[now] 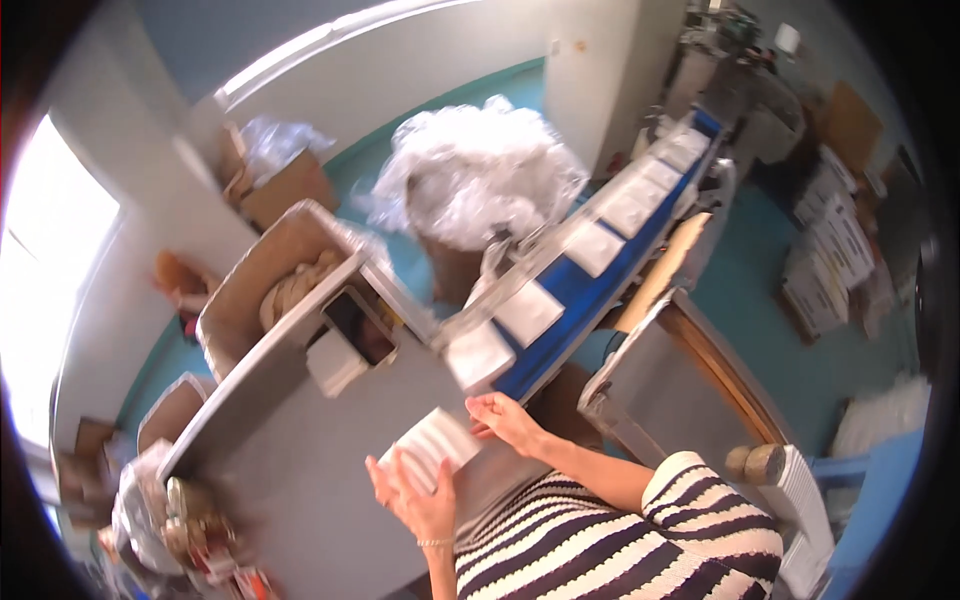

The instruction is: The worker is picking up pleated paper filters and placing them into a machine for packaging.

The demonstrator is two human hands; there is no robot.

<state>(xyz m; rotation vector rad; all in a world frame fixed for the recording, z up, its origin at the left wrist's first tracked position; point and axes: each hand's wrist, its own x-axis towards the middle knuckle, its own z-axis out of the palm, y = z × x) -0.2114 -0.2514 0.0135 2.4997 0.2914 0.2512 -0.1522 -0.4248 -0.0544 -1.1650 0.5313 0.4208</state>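
My left hand [418, 505], with a bracelet at its wrist, has its fingers closed round a white, block-shaped pack [436, 440] with faint ridges, held just above the grey table [300, 470]. To the right of that pack, my right hand [508, 422] is closed with its fingers curled together. Whether anything small sits between those fingertips is hidden. Just beyond it, a white pack [478, 357] lies at the near end of a blue conveyor belt [572, 308]. More white packs [592, 246] follow in a row up the belt.
A phone-like dark device [360, 325] and a small white box [336, 362] sit at the table's far edge. Behind stand an open carton [232, 318] and a bin heaped with clear plastic film [480, 170]. Right of the belt is a grey-topped surface [690, 385]. Cluttered bottles [195, 530] fill the left corner.
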